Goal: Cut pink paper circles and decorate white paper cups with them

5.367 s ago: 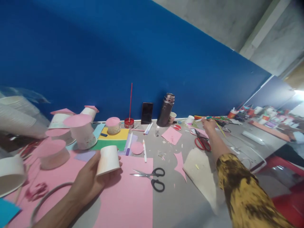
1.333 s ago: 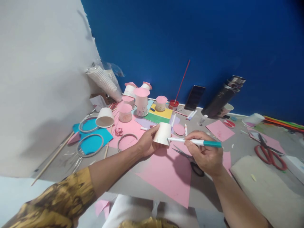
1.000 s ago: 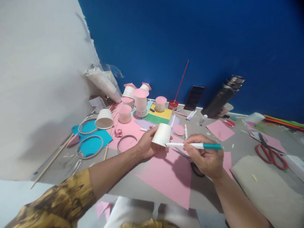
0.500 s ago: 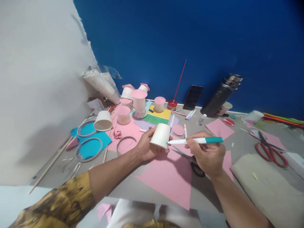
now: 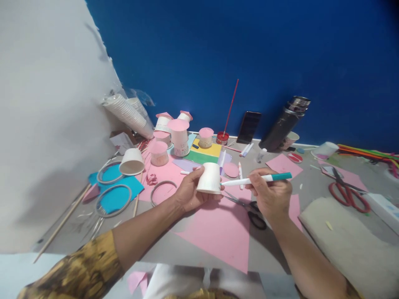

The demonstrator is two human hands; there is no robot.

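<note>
My left hand [image 5: 190,192] is wrapped round a white paper cup [image 5: 209,177], held upside down with its rim toward me. In my right hand [image 5: 272,195] is a white felt-tip marker [image 5: 255,180] with a green end, its tip at the cup's right side near the rim. Small green marks seem to show at that edge. Under both hands lies a large pink paper sheet [image 5: 224,232]. Black-handled scissors [image 5: 256,219] rest on it, partly behind my right hand. A pink paper circle [image 5: 231,170] and another marker [image 5: 240,171] lie just beyond the cup.
Several upturned cups with pink paper tops [image 5: 180,137] stand behind. At left are stacked cups [image 5: 128,114], a loose cup [image 5: 131,161] and grey rings [image 5: 113,200] on blue paper. Red-handled scissors [image 5: 349,196], a phone [image 5: 248,127] and a dark flask [image 5: 282,124] are to the right.
The cup is turned a little more upright in my left hand. The marker has shifted slightly, staying by the rim's right side. The whole view has moved slightly.
</note>
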